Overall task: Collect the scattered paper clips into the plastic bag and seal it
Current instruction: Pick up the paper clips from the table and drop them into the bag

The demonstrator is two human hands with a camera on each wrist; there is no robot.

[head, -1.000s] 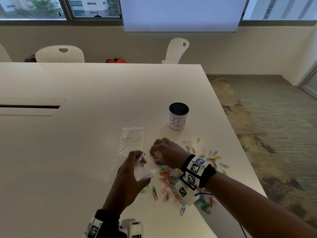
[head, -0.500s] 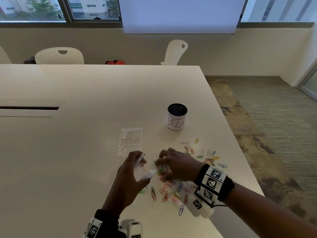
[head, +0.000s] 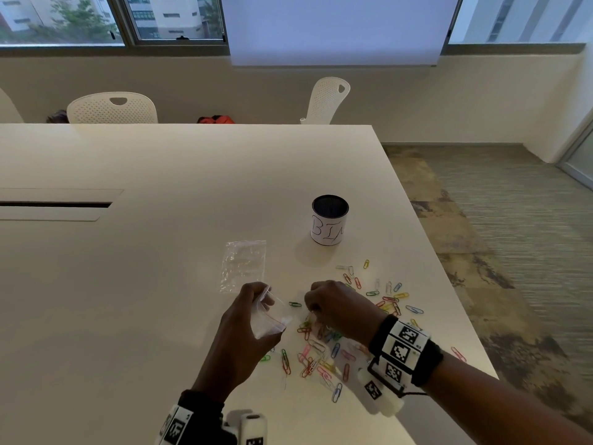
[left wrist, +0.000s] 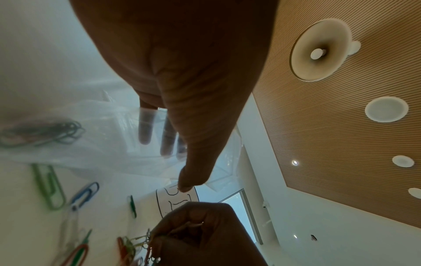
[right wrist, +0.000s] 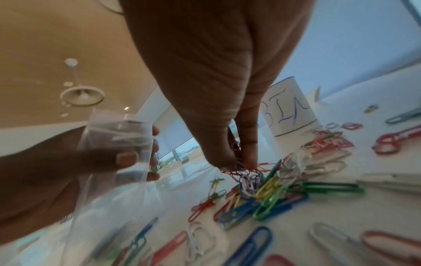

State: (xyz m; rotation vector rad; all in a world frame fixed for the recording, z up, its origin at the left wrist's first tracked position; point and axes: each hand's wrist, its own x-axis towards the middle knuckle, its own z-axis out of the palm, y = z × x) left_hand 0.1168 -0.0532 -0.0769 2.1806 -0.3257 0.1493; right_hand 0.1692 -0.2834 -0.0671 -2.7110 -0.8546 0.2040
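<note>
My left hand holds a small clear plastic bag just above the table, its mouth held apart by my fingers inside and my thumb outside. A few clips lie inside the bag. My right hand is right of the bag and pinches a bunch of coloured paper clips between thumb and fingers, lifting them off the pile. Many more coloured clips lie scattered on the white table.
A second clear plastic bag lies flat behind my left hand. A white can marked BIN stands behind the clips. The table's right edge runs close to the clips, with carpet beyond. White chairs stand at the far side.
My right hand dropped from the bag's mouth to the pile of clips and has pinched up a bunch of them. My left hand has kept the bag in place.
</note>
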